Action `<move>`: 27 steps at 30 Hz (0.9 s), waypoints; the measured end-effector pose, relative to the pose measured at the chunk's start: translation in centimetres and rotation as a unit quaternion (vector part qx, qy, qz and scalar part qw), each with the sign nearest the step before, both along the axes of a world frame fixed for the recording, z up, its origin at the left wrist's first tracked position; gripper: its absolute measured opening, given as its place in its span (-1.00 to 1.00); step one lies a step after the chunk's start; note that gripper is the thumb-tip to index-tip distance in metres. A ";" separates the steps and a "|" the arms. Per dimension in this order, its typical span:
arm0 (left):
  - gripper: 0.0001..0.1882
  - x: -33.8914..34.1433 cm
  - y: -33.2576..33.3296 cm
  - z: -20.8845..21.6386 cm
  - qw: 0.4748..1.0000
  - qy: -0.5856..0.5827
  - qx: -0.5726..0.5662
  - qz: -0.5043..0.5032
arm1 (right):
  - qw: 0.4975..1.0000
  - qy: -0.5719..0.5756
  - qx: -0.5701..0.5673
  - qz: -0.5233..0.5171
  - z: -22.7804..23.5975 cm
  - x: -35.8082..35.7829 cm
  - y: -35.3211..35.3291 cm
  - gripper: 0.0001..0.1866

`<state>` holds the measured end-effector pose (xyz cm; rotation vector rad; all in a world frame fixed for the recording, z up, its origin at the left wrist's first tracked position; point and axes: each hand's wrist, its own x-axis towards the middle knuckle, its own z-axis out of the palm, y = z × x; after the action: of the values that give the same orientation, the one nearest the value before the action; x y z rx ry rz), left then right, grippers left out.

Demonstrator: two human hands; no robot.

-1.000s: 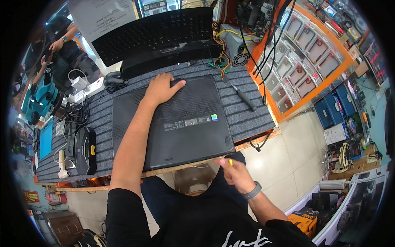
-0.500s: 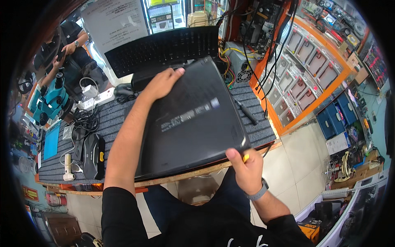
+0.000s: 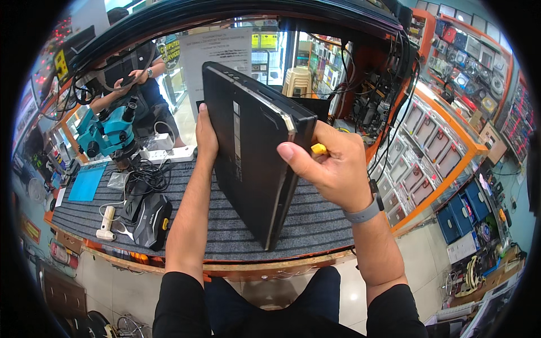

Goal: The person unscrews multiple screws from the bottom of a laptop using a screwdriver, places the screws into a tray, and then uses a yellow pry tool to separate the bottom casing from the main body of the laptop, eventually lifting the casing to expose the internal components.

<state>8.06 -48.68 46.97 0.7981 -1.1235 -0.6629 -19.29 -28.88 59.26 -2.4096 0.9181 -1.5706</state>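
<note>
A black laptop [image 3: 253,129] stands tilted up on edge over the striped grey mat, its underside with a pale label strip facing left. My left hand [image 3: 207,135] presses against its left edge, with most of the fingers hidden behind it. My right hand [image 3: 335,163] grips the upper right corner, thumb on the near side. A small yellow piece [image 3: 319,149] shows between the thumb and fingers of that hand; the rest of it is hidden. Whether the laptop's lower corner touches the mat is hard to tell.
Left on the mat [image 3: 225,236] are a teal microscope [image 3: 110,135], a blue sheet [image 3: 88,183], coiled black cables [image 3: 149,180], a black-and-grey case [image 3: 152,219] and a white power strip [image 3: 180,153]. A glass display case [image 3: 417,158] stands right. Beyond the bench, another person [image 3: 135,73] stands.
The laptop has been raised from lying flat to standing on edge. My right hand has moved up from the near right corner, and my left hand has shifted to the left edge.
</note>
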 end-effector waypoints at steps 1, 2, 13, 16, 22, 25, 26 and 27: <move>-0.23 0.4 0.1 -0.4 1.000 0.006 -0.016 0.019 | 0.999 -0.042 0.016 0.029 0.3 0.5 0.4 -0.59; -0.23 0.9 0.6 -0.5 0.999 0.011 -0.030 0.039 | 0.998 -0.045 0.018 0.048 0.1 0.6 0.2 -0.59; 0.03 -4.2 19.3 11.5 0.844 -0.383 -0.355 0.122 | 0.976 -0.133 0.109 0.137 -2.4 0.7 -0.9 -0.59; 0.08 -7.7 20.8 11.7 0.821 -0.458 -0.331 0.083 | 0.936 -0.208 0.153 0.238 -3.7 0.6 -1.6 -0.51; -0.04 -7.0 20.4 11.4 0.815 -0.453 -0.347 0.098 | 0.879 -0.274 0.238 0.310 -4.4 1.5 -2.0 -0.47; -0.16 -7.4 20.9 11.5 0.831 -0.425 -0.347 0.095 | 0.881 -0.302 0.247 0.269 -4.4 1.3 -1.7 -0.58; -0.22 -7.8 21.2 11.5 0.836 -0.410 -0.350 0.102 | 0.887 -0.305 0.242 0.249 -4.5 1.0 -1.6 -0.61; -0.28 -8.0 21.3 11.5 0.841 -0.395 -0.353 0.108 | 0.927 -0.304 0.141 0.167 -4.3 1.3 -1.2 -0.72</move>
<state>0.02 -27.37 58.43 0.5232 -1.8334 0.3463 -17.95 -30.04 54.98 -1.6139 0.5269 -1.7395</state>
